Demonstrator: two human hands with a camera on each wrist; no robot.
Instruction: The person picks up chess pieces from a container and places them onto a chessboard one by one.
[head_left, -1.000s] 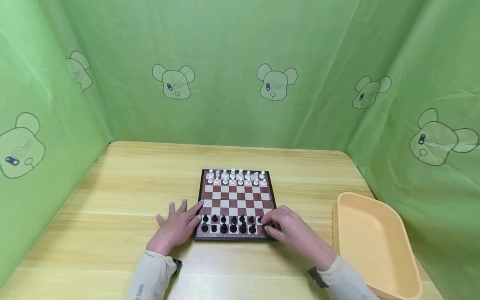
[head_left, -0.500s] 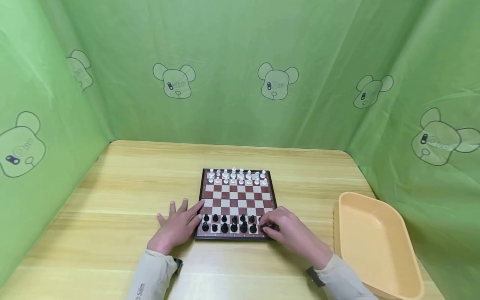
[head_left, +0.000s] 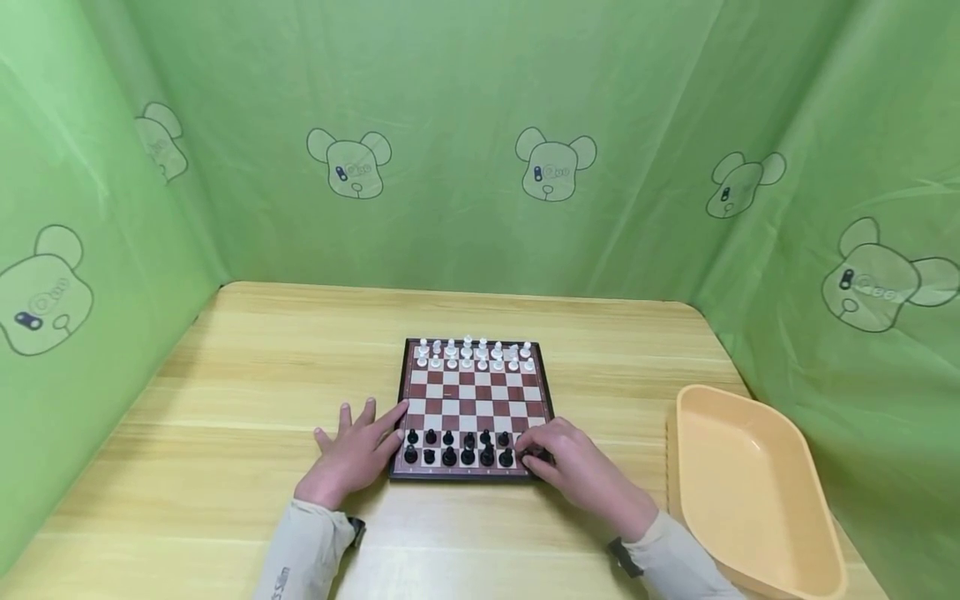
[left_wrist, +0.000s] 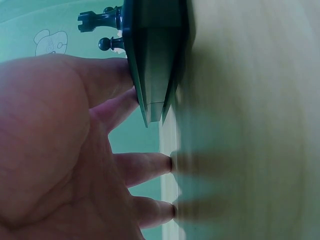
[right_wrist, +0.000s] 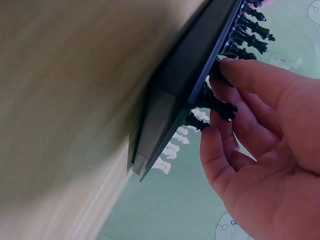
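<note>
A chessboard with red and white squares lies on the table. White chess pieces fill its two far rows, and black chess pieces stand on the two near rows. My left hand is spread, with thumb and forefinger against the board's left edge and other fingertips on the table. At the near right corner, my right hand pinches a black chess piece between thumb and fingers. Fingers hide most of that piece, so its kind is unclear. Beside it, the black rook stands at the corner.
A shallow orange-yellow tray sits on the right side of the wooden table. Green curtains with bear-head prints enclose the table at the back and sides.
My right hand has shifted slightly left, from by the corner to the neighbouring back-row square. The left hand stays at the board's edge.
</note>
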